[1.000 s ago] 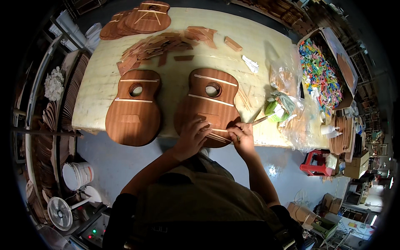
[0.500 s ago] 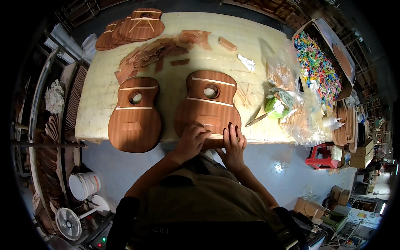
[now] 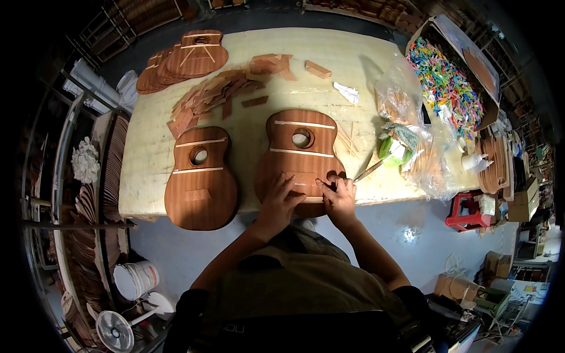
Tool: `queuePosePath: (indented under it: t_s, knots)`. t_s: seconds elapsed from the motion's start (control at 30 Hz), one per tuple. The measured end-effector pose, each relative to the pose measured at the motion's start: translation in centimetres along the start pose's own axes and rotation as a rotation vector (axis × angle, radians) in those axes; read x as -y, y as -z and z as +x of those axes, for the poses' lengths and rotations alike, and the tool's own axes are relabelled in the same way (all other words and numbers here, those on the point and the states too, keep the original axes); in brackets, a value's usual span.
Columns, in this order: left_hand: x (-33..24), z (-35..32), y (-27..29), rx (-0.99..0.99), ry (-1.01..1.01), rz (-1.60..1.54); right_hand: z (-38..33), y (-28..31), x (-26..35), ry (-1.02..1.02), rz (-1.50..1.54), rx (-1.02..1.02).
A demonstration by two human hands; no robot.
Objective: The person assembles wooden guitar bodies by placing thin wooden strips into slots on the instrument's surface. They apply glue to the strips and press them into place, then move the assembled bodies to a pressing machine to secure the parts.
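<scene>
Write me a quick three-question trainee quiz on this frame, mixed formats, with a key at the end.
1. True or false: on the left board, light strips lie both above and below the round hole.

2. Multiple choice: which board are the left grip and right grip at?
A: left board
B: right board
C: a board in the stack

3. Fill in one word: the small pieces heaped in the box at the upper right come in ___ colours.

Key: 1 true; 2 B; 3 many.
</scene>
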State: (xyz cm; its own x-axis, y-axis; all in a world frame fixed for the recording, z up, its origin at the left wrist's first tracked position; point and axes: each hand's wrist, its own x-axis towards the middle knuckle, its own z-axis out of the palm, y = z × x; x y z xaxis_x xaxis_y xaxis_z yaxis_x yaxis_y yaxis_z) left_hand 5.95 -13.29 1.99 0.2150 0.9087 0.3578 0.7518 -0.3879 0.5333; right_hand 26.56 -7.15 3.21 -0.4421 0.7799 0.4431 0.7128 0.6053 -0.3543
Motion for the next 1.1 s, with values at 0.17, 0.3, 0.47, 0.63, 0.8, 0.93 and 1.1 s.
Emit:
queuePosePath:
  t_s: [0.17,0.3,0.47,0.63,0.8,0.93,1.1]
  knots:
    - [-0.1,0.0,0.2,0.003,0.001,0.012,0.1,0.0,0.0,0.021,-0.002,-0.020]
    - [-1.3,0.7,1.2,-0.021,0.012,0.029,-0.2,-0.2,-1.3,-0.135,0.172,-0.176]
    - [-1.9,1.5,1.6,0.027,-0.059,0.115,0.0,-0.6,-6.9,-0.980,0.191,-0.598]
    - [-1.1,3.0,2.0,0.129,-0.076,0.007,-0.7,-0.7,-13.9,-1.125,0.767,-0.428]
    - [-0.5,3.9,2.7,0.243,-0.135,0.008,-2.0,6.0,-13.0,-1.258,0.726,-0.320]
    - [-0.3,4.8,2.6,0.216,-0.141,-0.034,-0.3,3.9,-12.7,-1.093,0.621,-0.160]
    - [-1.9,5.0,4.4,0.114,0.232,-0.372,0.5,4.5,-12.6,-1.307,0.987,-0.309]
